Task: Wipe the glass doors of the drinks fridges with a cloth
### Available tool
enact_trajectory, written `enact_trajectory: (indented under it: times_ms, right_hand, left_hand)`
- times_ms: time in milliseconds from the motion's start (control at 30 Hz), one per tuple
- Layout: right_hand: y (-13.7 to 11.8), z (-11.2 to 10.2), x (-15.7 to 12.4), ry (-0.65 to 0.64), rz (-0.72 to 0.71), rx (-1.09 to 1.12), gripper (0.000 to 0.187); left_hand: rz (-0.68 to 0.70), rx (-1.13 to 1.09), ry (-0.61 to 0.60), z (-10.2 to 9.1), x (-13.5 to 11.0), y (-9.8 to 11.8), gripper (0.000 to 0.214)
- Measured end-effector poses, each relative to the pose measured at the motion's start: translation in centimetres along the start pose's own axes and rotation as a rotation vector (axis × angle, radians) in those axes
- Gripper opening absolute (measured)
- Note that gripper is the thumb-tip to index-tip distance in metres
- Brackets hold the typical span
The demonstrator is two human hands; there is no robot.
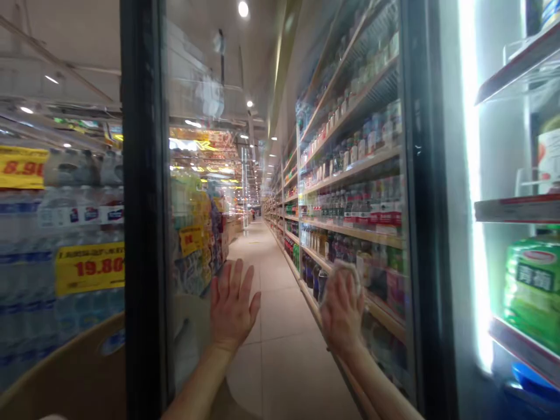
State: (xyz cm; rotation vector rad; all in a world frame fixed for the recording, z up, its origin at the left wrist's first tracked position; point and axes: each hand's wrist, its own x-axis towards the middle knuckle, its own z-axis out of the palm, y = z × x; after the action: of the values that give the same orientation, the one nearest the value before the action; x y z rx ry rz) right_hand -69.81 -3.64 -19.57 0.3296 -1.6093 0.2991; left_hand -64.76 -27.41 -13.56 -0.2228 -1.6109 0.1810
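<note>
A glass door (422, 233) with a black frame stands upright in front of me. My left hand (233, 303) is spread flat at the glass, fingers pointing up and thumb out to the right, holding nothing. Farther right, my right hand (342, 312) presses a white cloth (347, 268) against the pane. The cloth shows around the fingertips, while most of it is hidden behind the hand. Some motion blur softens the right hand and the cloth.
On the right are lit cooler shelves (516, 210) with a green package (534, 291). Stacked water bottles (87, 216) with yellow price signs (90, 268) and a cardboard box (65, 373) stand left. Through the glass, an aisle floor (262, 262) runs beside bottle shelves.
</note>
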Motion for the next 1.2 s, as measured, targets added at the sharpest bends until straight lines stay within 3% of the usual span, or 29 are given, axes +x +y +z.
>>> enact_trajectory:
  times_ms: [67,133,200,267,367,433,500,567,600,733,833,900,1000,1067,1100,1200]
  right_hand:
    - [-2.9,0.0,-0.6,-0.06,-0.213,0.123,0.066]
    - [-2.9,-0.2,-0.8,-0.058,-0.292,0.164,0.064]
    - [-0.3,-0.3,-0.6,-0.003,-0.198,0.087,0.066]
    - [2.5,-0.3,0.1,0.076,-0.001,-0.03,0.066]
    - [2.7,-0.1,1.2,0.13,0.185,-0.092,0.067]
    - [0.0,0.0,1.4,0.071,0.091,-0.034,0.069]
    - [-2.7,0.0,1.2,-0.005,-0.097,0.071,0.07]
    - [-3.5,-0.1,1.0,-0.034,-0.214,0.141,0.068]
    - [-2.8,-0.2,1.0,-0.021,-0.206,0.139,0.067]
    - [2.7,0.0,2.2,0.126,0.125,-0.038,0.063]
    - [2.5,0.2,3.5,0.181,0.232,-0.07,0.063]
    - [-0.4,0.2,3.7,0.12,0.09,-0.003,0.063]
    - [-3.6,0.0,3.3,-0.013,-0.233,0.149,0.061]
    - [-2.3,-0.2,3.1,-0.023,-0.292,0.16,0.063]
    - [-0.6,-0.3,3.2,0.009,-0.247,0.123,0.064]
    - [4.7,-0.1,4.2,0.17,0.079,-0.03,0.065]
  left_hand:
    - [0.004,-0.007,0.003,-0.1,0.0,0.0,0.071]
    - [0.005,-0.006,-0.003,-0.2,0.0,0.0,0.071]
    - [0.006,0.004,-0.009,-0.2,0.0,0.1,0.07]
    - [0.006,0.004,-0.01,-0.2,0.0,0.2,0.069]
    - [0.009,-0.002,-0.006,-0.3,0.0,0.3,0.069]
    - [0.014,0.012,-0.005,-0.5,0.1,0.4,0.071]
    - [0.014,0.032,-0.009,-0.7,0.1,0.4,0.071]
    - [0.012,0.039,-0.015,-0.8,0.1,0.4,0.071]
    - [0.013,0.038,-0.015,-0.9,0.2,0.4,0.072]
    - [0.02,0.006,0.012,-0.9,0.2,0.5,0.069]
    - [0.002,-0.015,0.04,-0.9,0.3,0.8,0.066]
    - [-0.003,-0.013,0.045,-1.0,0.3,0.9,0.065]
    - [-0.007,-0.012,0.034,-1.1,0.4,0.8,0.065]
    - [-0.009,-0.016,0.037,-1.0,0.3,0.7,0.065]
    - [-0.008,-0.02,0.04,-1.0,0.3,0.7,0.065]
    - [0.002,-0.016,0.041,-0.9,0.2,0.5,0.066]
